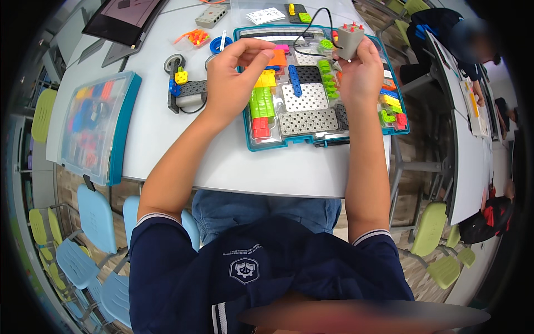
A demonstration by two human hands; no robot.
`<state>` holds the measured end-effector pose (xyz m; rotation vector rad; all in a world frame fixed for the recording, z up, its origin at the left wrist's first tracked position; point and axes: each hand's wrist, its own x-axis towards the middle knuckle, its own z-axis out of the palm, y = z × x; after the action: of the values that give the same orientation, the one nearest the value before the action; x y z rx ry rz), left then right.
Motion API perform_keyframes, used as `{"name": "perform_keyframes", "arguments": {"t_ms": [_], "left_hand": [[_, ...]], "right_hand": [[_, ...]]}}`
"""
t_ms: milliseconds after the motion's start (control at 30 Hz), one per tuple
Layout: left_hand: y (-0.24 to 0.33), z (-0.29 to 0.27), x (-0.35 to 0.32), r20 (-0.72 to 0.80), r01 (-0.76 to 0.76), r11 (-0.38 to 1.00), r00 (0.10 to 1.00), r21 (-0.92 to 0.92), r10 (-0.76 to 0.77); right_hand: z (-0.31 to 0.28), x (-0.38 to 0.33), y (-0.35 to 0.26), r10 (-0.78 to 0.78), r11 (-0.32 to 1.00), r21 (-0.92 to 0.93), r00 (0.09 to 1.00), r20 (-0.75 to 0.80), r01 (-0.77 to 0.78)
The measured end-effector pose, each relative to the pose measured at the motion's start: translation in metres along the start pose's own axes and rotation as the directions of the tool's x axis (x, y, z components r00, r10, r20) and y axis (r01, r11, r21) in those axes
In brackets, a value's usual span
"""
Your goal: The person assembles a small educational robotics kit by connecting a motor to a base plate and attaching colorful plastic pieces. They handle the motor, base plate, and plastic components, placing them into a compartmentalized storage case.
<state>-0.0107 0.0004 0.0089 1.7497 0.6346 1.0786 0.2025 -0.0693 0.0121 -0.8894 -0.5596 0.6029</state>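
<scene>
My right hand (359,75) holds up a grey motor block (350,40) over the right part of an open parts case (258,146). Red pegs stick out of the block's top, and a black cable (317,54) loops from it to the left. Above the case's left side, my left hand (236,80) is closed, thumb against forefinger; whatever they pinch is too small or hidden to name. Orange and pink pieces show just past its fingertips. The case holds yellow, lime and red blocks, a blue beam (294,80), white and grey perforated plates, and green gears (327,78).
Left of the case lies a partly built assembly (188,88) with a wheel. A closed clear-lidded case (92,119) sits at the table's left edge. Farther back are a laptop (119,22), a bag of orange pieces (196,38) and a grey box (211,15). Another person works at the right.
</scene>
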Motion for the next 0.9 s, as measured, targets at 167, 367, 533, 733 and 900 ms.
{"name": "perform_keyframes", "arguments": {"t_ms": [167,367,533,733,900], "left_hand": [[0.001,0.001,0.002,-0.043,-0.149,0.984,0.987,0.102,0.154],[0.000,-0.032,0.024,-0.193,-0.093,0.996,0.977,-0.008,0.089],[-0.005,-0.049,0.033,-0.287,-0.064,0.997,0.957,-0.046,0.048],[-0.010,-0.039,0.031,-0.286,-0.016,0.997,0.958,-0.075,-0.006],[-0.012,-0.025,0.025,-0.229,-0.024,0.999,0.973,-0.035,0.016]], "right_hand": [[-0.007,0.005,-0.002,0.137,0.981,0.127,0.988,0.074,-0.145],[-0.007,0.009,-0.001,0.180,0.950,0.212,0.956,0.230,-0.230],[-0.003,0.004,-0.005,0.225,0.949,0.137,0.913,0.339,-0.285],[-0.012,0.011,-0.009,0.204,0.951,0.174,0.944,0.261,-0.254],[-0.013,0.013,-0.007,0.197,0.958,0.188,0.973,0.124,-0.218]]}}
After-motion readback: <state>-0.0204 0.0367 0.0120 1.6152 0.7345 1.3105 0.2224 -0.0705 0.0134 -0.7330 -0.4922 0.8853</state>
